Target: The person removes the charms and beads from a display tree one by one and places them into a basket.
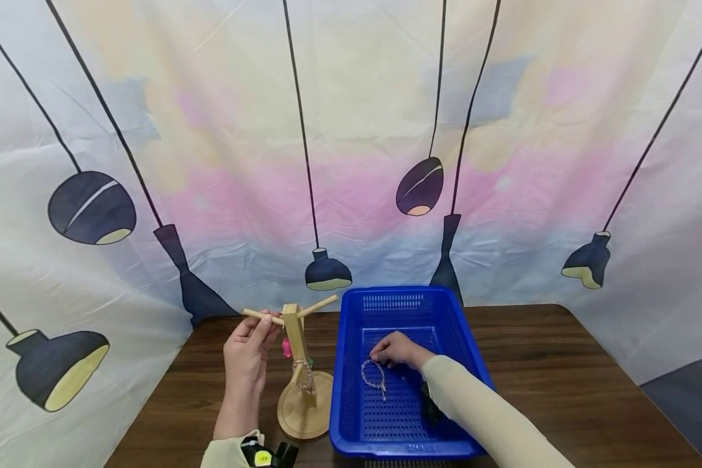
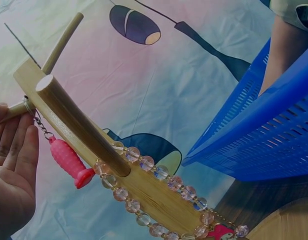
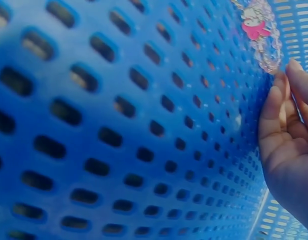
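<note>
A wooden peg stand (image 1: 295,331) with a round base stands left of the basket. My left hand (image 1: 248,351) pinches its left upper peg between thumb and fingers. From that peg, beside the fingers, hangs a pink keychain (image 2: 69,159) on a short metal chain. A beaded bracelet (image 2: 133,205) with clear and pink beads hangs on a lower peg. Inside the blue basket, my right hand (image 1: 400,350) pinches the top of another beaded bracelet (image 1: 365,377). Its pink-and-white charm (image 3: 254,24) shows in the right wrist view.
The blue plastic basket (image 1: 338,416), with slotted walls and floor, stands close to the stand's right side. Both are on a dark wooden table (image 1: 538,364). Behind the table hangs a cloth (image 1: 363,195) printed with lamps. Something small and green shows behind the stand's post.
</note>
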`<act>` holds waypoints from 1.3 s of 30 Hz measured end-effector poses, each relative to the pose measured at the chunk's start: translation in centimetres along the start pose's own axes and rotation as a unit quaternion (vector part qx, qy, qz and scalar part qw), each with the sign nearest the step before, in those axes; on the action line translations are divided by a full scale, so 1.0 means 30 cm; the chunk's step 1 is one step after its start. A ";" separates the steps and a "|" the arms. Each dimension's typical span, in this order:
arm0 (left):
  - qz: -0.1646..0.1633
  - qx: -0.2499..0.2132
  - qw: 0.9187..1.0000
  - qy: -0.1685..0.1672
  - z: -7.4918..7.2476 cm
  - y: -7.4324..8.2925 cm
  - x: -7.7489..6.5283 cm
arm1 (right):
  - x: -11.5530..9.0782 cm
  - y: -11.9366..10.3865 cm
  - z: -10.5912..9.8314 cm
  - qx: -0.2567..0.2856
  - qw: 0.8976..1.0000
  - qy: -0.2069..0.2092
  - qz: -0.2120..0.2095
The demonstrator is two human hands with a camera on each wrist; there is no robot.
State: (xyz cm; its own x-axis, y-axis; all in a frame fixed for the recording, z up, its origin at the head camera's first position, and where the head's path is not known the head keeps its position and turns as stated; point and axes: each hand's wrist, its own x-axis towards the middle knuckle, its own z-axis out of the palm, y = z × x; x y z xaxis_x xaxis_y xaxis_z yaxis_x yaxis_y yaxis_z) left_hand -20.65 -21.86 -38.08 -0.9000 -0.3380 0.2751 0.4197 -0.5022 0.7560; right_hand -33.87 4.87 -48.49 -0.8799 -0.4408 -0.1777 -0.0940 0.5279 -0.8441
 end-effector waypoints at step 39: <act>0.001 -0.005 1.000 -0.001 -0.003 -0.003 0.000 | -0.101 -0.161 -0.132 0.004 0.999 -0.034 0.017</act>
State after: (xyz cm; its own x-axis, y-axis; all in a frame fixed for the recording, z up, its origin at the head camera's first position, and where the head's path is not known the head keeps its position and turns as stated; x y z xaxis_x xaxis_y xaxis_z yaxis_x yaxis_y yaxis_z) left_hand -20.66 -21.89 -38.19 -0.8997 -0.3370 0.2775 0.4221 -0.5094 0.7499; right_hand -32.61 6.54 -41.88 -0.8484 -0.4719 -0.2398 -0.0613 0.5376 -0.8410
